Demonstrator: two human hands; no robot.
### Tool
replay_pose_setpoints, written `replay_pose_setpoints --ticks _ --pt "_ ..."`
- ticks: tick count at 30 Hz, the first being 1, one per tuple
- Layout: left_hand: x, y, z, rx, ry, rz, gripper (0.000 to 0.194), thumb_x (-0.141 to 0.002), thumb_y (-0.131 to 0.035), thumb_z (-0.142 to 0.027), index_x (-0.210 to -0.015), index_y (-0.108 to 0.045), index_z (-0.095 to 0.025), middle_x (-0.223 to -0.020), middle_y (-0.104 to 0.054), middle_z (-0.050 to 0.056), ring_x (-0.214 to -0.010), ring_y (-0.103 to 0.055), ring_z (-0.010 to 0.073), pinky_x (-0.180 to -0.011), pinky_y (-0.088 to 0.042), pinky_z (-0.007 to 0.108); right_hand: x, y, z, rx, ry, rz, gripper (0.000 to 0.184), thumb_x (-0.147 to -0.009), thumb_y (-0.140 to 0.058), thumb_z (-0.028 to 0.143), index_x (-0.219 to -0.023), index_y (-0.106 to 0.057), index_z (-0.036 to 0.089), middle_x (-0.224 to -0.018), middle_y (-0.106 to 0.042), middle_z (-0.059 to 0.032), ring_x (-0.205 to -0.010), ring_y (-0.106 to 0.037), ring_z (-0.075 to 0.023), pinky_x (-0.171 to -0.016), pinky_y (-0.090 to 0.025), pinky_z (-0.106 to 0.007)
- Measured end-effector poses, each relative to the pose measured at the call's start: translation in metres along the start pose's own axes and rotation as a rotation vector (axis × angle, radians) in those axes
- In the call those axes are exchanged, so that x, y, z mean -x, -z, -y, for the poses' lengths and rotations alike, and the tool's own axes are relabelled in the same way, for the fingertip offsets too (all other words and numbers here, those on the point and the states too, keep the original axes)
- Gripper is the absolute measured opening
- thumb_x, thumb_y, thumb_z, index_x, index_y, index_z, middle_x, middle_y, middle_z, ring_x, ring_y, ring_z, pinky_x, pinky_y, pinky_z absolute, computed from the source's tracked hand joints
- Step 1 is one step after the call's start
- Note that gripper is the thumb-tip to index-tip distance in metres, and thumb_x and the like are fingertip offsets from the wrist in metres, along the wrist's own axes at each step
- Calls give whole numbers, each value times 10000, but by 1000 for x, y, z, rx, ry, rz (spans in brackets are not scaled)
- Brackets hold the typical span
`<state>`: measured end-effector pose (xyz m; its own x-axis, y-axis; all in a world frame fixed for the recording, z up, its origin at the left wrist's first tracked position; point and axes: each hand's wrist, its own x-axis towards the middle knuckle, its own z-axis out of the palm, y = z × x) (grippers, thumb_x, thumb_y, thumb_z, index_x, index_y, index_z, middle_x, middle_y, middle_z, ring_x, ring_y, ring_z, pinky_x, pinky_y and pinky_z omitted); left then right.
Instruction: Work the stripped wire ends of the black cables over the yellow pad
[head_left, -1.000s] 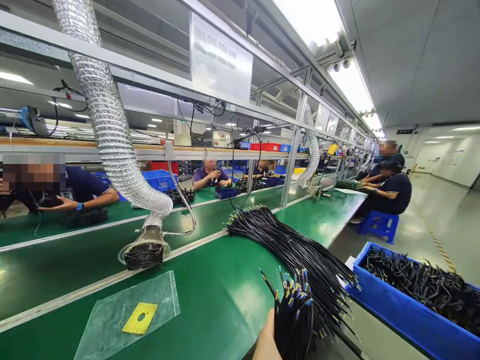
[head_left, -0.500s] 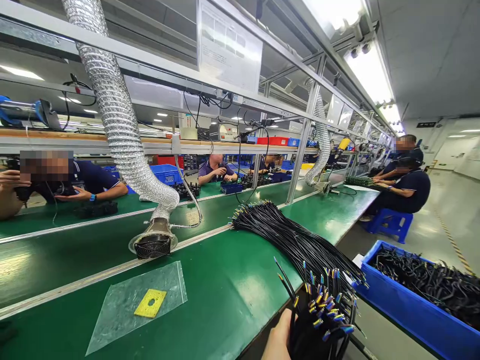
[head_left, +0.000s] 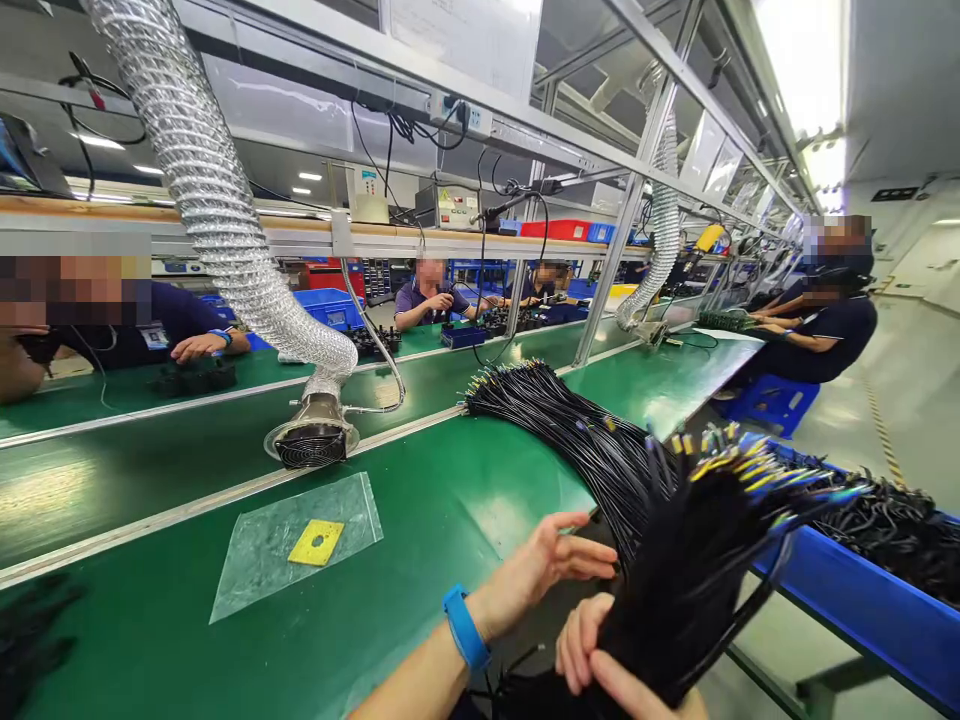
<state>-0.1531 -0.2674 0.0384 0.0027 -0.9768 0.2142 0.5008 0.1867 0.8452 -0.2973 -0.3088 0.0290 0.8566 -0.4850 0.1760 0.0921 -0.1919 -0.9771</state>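
A thick bundle of black cables (head_left: 675, 590) stands upright at the lower right, its stripped ends showing yellow, blue and brown wires. Around its lower part my right hand (head_left: 592, 645) is closed. My left hand (head_left: 559, 560), with a blue band at the wrist, is just left of the bundle; its fingers are stretched out and apart, with nothing in them. Behind, a large spread of similar black cables (head_left: 559, 435) lies across the green bench (head_left: 450, 520), partly covered by the held bundle.
A blue crate (head_left: 885, 600) of black cables stands at the right. On the bench lie a yellow sponge (head_left: 316, 543) on a clear bag (head_left: 255, 560) and a fume-extractor fan (head_left: 315, 440) under a silver duct (head_left: 225, 220). Several people work along the line.
The cable bundle has been raised and moved right, its ends now blurred. My left hand with the blue wristband has come into view beside it. The camera view has tilted down slightly.
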Motion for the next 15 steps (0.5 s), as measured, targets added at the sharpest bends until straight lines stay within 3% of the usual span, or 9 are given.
replay_pose_setpoints --ticks 3,6,9,12,15 --pt "9 11 17 37 253 105 928 -660 -377 -914 -1015 -693 -117 -912 -688 135 -1000 -635 286 -1005 -390 431 -13 1 50 -268 196 -41 319 -843 -620 495 -744 -507 213 -582 -496 0 -556 -521 -155 -603 -509 -328" --pt "28 15 23 95 380 227 1000 -625 -361 -940 -1002 -714 -84 -827 -700 142 -940 -660 322 -994 -397 457 -28 6 90 -359 302 -85 282 -827 -669 435 -754 -502 220 -573 -438 33 -515 -476 -125 -524 -478 -276" --pt "46 22 20 157 377 286 1005 -520 -565 -901 -1094 -680 -84 -891 -709 161 -919 -667 344 -967 -414 473 -48 17 114 -455 328 -199 261 -805 -690 387 -756 -500 214 -611 -391 44 -518 -467 -106 -531 -490 -261" --pt "64 31 17 248 399 350 952 -457 -756 -760 -1153 -636 -122 -924 -706 163 -866 -681 347 -899 -450 490 -79 30 126 -641 339 -298 147 -842 -606 262 -773 -493 199 -654 -389 47 -560 -497 -80 -596 -509 -217" --pt "85 39 8 286 357 260 926 -467 -823 -620 -1228 -577 -153 -889 -702 134 -743 -691 310 -761 -500 433 -119 42 121 -836 353 -389 145 -871 -512 159 -735 -468 184 -676 -451 51 -583 -518 -51 -647 -517 -186"
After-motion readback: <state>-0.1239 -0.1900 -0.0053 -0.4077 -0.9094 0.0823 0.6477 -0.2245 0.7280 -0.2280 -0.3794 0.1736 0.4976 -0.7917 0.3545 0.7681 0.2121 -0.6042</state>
